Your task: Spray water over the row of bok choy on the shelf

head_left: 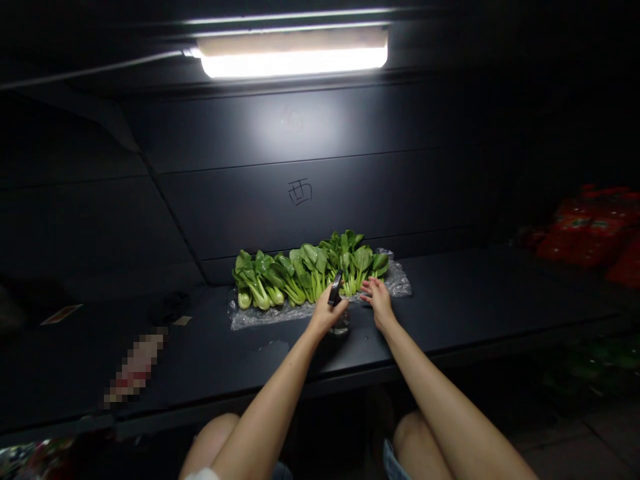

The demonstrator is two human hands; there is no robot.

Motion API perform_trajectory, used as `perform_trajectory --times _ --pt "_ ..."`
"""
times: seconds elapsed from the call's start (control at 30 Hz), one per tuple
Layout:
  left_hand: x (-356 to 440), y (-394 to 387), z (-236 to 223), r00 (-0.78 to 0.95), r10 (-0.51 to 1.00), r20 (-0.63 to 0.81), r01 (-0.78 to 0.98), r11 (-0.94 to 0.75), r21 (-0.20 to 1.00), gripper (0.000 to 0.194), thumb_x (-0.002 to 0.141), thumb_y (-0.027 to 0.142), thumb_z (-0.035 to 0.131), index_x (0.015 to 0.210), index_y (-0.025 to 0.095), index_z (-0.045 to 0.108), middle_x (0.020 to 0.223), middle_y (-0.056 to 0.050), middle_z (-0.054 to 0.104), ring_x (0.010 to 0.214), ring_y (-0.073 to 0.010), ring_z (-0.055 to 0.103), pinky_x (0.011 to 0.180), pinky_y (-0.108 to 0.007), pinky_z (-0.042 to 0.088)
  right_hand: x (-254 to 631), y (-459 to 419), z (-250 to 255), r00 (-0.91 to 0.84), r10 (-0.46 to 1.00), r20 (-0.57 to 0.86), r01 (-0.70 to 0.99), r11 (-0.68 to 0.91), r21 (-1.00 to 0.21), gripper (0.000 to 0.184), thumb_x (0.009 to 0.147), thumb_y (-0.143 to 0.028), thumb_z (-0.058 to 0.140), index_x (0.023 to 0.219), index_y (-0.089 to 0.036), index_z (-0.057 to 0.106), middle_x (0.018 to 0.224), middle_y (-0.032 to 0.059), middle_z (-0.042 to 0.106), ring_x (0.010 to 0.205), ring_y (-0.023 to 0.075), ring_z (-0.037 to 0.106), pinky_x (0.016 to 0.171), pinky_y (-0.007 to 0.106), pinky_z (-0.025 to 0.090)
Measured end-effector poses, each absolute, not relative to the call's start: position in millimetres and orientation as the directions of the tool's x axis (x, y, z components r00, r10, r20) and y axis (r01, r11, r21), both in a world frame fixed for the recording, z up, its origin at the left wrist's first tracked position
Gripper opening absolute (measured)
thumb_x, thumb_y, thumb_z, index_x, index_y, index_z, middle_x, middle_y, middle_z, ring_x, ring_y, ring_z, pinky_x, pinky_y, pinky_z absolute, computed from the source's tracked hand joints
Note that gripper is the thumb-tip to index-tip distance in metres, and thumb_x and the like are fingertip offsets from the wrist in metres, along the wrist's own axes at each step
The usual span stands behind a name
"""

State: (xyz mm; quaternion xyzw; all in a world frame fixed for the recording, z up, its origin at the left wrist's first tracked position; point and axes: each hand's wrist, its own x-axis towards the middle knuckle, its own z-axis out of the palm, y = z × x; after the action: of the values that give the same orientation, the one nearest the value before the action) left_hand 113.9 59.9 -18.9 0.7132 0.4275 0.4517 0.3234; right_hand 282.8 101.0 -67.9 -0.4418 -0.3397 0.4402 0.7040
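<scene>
Several heads of bok choy [305,277] lie side by side on a crumpled clear plastic sheet [260,315], with leaves toward the back and pale stems toward the front. My left hand [326,313] grips a small clear spray bottle with a black top [336,290], which stands just in front of the vegetables. My right hand [379,301] is close beside it, fingers spread and empty, resting at the plastic near the stems. The bottle's lower part is partly hidden by my left hand.
The vegetables lie on a long dark table [450,310] against a dark panelled wall [300,200] under a bright strip lamp [293,55]. Red bags [585,233] sit at the far right. A blurred item [134,367] and small cards [61,314] lie at the left.
</scene>
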Motion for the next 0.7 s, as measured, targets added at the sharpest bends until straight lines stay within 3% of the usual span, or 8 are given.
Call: perform_trajectory --times 0.2,0.3,0.5,0.7 --pt "92.9 61.4 -24.1 0.107 0.836 0.538 0.395 -0.532 0.749 0.035 0.07 0.017 0.061 0.104 0.019 0.061 0.097 -0.005 0.062 0.093 -0.0201 0.059 0.09 -0.037 0.047 285.9 101.9 -66.7 0.48 0.864 0.151 -0.251 0.3 -0.92 0.048 0.072 -0.062 0.061 0.097 -0.021 0.062 0.094 0.0075 0.072 0.086 0.0219 0.068 0.057 0.026 0.052" --pt "86.8 61.1 -26.0 0.094 0.832 0.547 0.357 -0.541 0.761 0.035 0.07 0.016 0.059 0.105 0.019 0.06 0.105 -0.006 0.063 0.091 -0.0185 0.061 0.088 -0.034 0.049 292.0 105.3 -63.0 0.535 0.827 0.174 -0.159 0.301 -0.94 0.049 0.074 -0.063 0.056 0.097 -0.02 0.063 0.093 0.0085 0.072 0.085 0.0219 0.068 0.057 0.026 0.051" --pt "80.7 61.9 -26.3 0.189 0.903 0.385 0.351 -0.429 0.832 0.036 0.073 0.016 0.055 0.108 0.02 0.058 0.095 -0.002 0.067 0.07 -0.0127 0.063 0.071 -0.027 0.051 292.3 108.5 -65.8 0.56 0.82 0.117 -0.096 0.205 -0.974 0.049 0.077 -0.063 0.05 0.093 -0.019 0.062 0.091 0.0095 0.072 0.081 0.0219 0.068 0.053 0.026 0.05" --pt "75.1 57.5 -13.9 0.24 0.913 0.329 0.508 -0.407 0.759 0.021 0.075 0.021 0.057 0.095 0.02 0.061 0.087 -0.001 0.068 0.074 -0.0149 0.063 0.07 -0.026 0.05 286.4 110.9 -66.1 0.563 0.82 0.108 -0.083 0.186 -0.979 0.043 0.08 -0.058 0.048 0.092 -0.019 0.061 0.089 0.0097 0.072 0.078 0.0212 0.068 0.052 0.025 0.05"
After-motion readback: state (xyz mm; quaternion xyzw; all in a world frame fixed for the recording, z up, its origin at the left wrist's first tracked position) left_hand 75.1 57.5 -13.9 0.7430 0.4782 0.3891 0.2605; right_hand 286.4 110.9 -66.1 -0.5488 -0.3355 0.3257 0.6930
